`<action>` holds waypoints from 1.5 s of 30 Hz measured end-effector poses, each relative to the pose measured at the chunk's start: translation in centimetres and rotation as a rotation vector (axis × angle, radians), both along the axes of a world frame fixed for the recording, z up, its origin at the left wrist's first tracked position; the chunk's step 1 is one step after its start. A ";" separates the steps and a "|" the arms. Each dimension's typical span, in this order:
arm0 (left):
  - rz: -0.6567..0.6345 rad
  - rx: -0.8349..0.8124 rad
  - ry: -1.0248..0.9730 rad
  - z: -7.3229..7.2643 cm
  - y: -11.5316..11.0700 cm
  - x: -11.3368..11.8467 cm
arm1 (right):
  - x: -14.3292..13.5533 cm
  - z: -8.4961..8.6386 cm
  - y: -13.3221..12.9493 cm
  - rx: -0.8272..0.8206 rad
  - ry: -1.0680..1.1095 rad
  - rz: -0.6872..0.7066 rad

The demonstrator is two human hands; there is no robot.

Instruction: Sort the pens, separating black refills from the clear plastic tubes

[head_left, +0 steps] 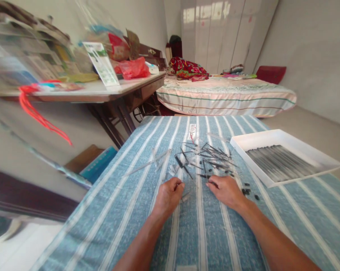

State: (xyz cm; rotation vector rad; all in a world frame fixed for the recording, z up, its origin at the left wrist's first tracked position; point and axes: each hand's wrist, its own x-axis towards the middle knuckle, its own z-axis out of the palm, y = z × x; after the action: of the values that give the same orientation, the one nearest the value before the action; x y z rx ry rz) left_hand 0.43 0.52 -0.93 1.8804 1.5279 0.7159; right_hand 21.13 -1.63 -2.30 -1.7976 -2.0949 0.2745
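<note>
OK, your L hand (167, 195) is curled in, thumb and forefinger tips pressed together; can't tell if anything tiny's pinched in there. Your R hand (225, 189) sits level w/ it across a gap, palm down, thumb and fingers drawn close; can't tell for sure whether they've closed on anything. Clear scrap (186, 196) lies right by the L fingertips, on the inner side.

Nearest dark bit is a thin black sliver (202, 175), just ahead of the R fingertips. Its long axis runs approx crosswise, L to R, w/ its R end right at those fingers, so the R hand's the nearer one, judging by reach. Compare the black stick (188, 172) fwd of the L hand: that one slants, near end aimed into the gap btwn your hands, a bit closer to L.

Farther fwd, mostly ahead of the R hand, there's the main spread of dark sticks (215, 153), crossed at mixed angles. Clear strips (147, 165) lie out fwd-L. Small black caps (257, 197) sit just outside your R wrist, and past them, fwd-R, the white box (260, 137) holds a row of dark-tipped clear tubes (280, 162), side by side. All of it's on the striped cloth (125, 214).
</note>
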 end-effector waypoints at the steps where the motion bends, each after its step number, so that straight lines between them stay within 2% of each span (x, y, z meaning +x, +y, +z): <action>1: 0.011 0.009 0.013 0.0 0.1 -0.2 | 0.1 -0.3 -0.1 0.004 -0.020 0.006; 4: 0.064 0.033 0.065 0.1 0.5 -0.9 | 0.4 -0.6 -0.3 0.011 -0.070 0.017; 11: 0.342 0.112 0.160 0.5 2.3 -4.0 | 0.4 -0.4 -0.2 0.003 -0.109 0.037; 15: 0.396 0.150 0.198 0.5 2.8 -4.7 | 0.4 -0.5 -0.3 0.001 -0.116 0.033; 23: 0.378 0.209 0.317 -0.2 2.5 -4.0 | 0.6 -0.7 -0.2 -0.004 -0.131 0.038; 31: 0.395 0.326 0.423 -0.9 3.3 -4.6 | 0.5 -0.5 -0.3 -0.020 -0.122 0.036; 36: 0.305 0.380 0.496 -0.8 3.6 -4.0 | 0.5 -0.7 -0.3 -0.007 -0.105 0.048; 40: 0.186 0.326 0.591 -1.4 3.5 -3.2 | 0.5 -0.8 -0.3 -0.007 -0.100 0.055; 45: 0.146 0.317 0.571 -1.3 3.4 -3.0 | 0.4 -0.6 -0.4 0.000 -0.115 0.056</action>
State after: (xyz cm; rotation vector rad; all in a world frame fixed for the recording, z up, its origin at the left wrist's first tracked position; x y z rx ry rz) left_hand -2.59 3.94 -2.28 2.3687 2.0111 0.5284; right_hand 21.55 -2.05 -2.93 -1.7957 -2.2267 0.1895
